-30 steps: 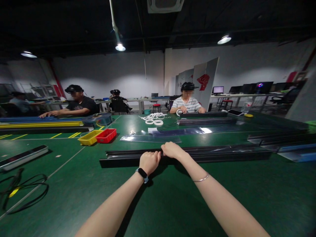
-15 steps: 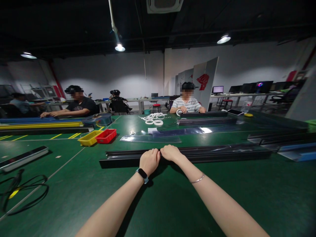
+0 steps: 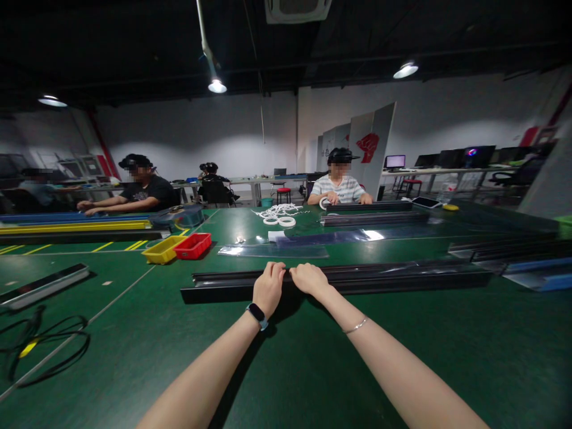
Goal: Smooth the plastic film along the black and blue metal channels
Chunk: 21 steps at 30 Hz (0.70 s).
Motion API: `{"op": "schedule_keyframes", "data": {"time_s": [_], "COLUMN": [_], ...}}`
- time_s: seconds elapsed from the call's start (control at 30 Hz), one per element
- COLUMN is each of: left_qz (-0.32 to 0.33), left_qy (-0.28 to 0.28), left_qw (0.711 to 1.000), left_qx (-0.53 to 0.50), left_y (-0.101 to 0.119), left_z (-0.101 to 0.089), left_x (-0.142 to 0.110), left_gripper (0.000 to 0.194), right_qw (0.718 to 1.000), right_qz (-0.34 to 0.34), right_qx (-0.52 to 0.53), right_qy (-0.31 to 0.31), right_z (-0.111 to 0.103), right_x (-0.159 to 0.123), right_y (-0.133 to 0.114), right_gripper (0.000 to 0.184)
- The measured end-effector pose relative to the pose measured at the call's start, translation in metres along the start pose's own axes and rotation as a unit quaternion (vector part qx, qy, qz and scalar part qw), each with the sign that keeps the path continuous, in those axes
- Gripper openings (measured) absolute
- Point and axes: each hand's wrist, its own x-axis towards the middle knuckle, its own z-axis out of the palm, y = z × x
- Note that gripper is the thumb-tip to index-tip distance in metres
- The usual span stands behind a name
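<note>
A long black channel profile [image 3: 402, 281] lies across the green table in front of me. My left hand [image 3: 269, 286], with a smartwatch at its wrist, is closed over the profile left of its middle, fingers bent onto the far side. Just to its right, my right hand [image 3: 309, 279] is also closed on the profile, knuckles up and a bracelet on the wrist. Only a narrow gap parts the two hands. Both sets of fingertips are partly hidden, so anything small under them does not show. Shiny clear film [image 3: 420, 266] runs along the profile's right part.
Beyond the profile lie clear plastic strips [image 3: 272, 251] and white tape rolls [image 3: 286, 221]. Yellow [image 3: 164, 250] and red bins [image 3: 193, 245] stand to the left, above a black cable [image 3: 53, 345]. More profiles [image 3: 536, 274] lie right. A co-worker [image 3: 338, 187] sits opposite.
My left hand has shifted slightly, its fingers lifting and straightening a little on the profile. My right hand stays almost in place.
</note>
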Motion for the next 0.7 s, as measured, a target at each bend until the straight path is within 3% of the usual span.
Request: {"op": "schedule_keyframes", "data": {"time_s": [0.2,0.7], "left_qz": [0.015,-0.003], "left_qy": [0.04,0.058], "left_qw": [0.999,0.998], "left_qx": [0.002,0.013], "left_y": [0.0,0.008], "left_z": [0.0,-0.014], "left_x": [0.001,0.005], "left_gripper": [0.02,0.03], "right_qw": [0.999,0.999], "right_qz": [0.032,0.035], "right_qx": [0.01,0.012], "right_qy": [-0.016,-0.012], "right_z": [-0.001,-0.004], "right_x": [-0.002,-0.004], "right_y": [-0.003,-0.004], "right_gripper": [0.053,0.049]}}
